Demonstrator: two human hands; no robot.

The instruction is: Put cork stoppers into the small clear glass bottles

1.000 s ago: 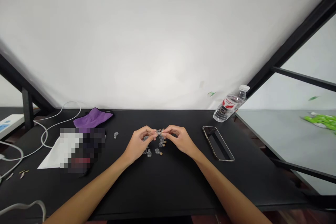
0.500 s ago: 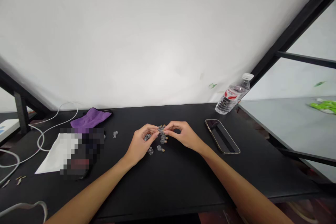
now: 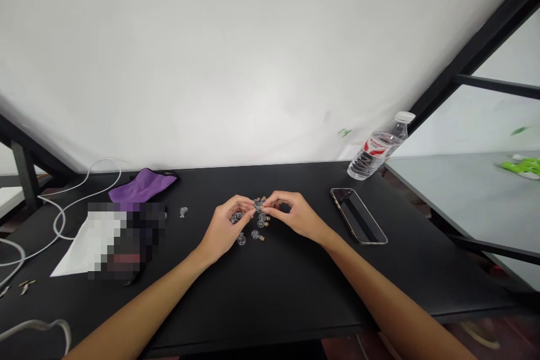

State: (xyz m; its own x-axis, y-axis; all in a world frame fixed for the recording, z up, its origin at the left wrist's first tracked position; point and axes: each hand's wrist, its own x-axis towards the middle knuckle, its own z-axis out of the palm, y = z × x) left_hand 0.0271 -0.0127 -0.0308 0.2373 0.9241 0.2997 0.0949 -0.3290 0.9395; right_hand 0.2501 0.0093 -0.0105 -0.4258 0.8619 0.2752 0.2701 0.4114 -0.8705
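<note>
Between both hands, at the middle of the black table, is a tiny clear glass bottle [image 3: 258, 207]. My left hand [image 3: 228, 225] pinches its glass body with thumb and fingertips. My right hand [image 3: 295, 215] pinches its other end, where a small cork shows at the fingertips. Several small corked bottles lie just below and behind the fingers, one of them [image 3: 257, 235] nearest me. A small bottle without a visible cork [image 3: 241, 239] lies under my left hand, and more glass pieces are partly hidden by that hand.
A phone [image 3: 358, 216] lies right of my right hand. Behind it a water bottle [image 3: 377, 149] stands near the wall. To the left are a lone small glass bottle [image 3: 183, 212], a purple cloth [image 3: 141, 187], white paper [image 3: 90, 242], a blurred-out item and white cables [image 3: 63, 214].
The camera view has shifted slightly. Both hands keep their pinch on the small bottle, nearly in the same place over the table.
</note>
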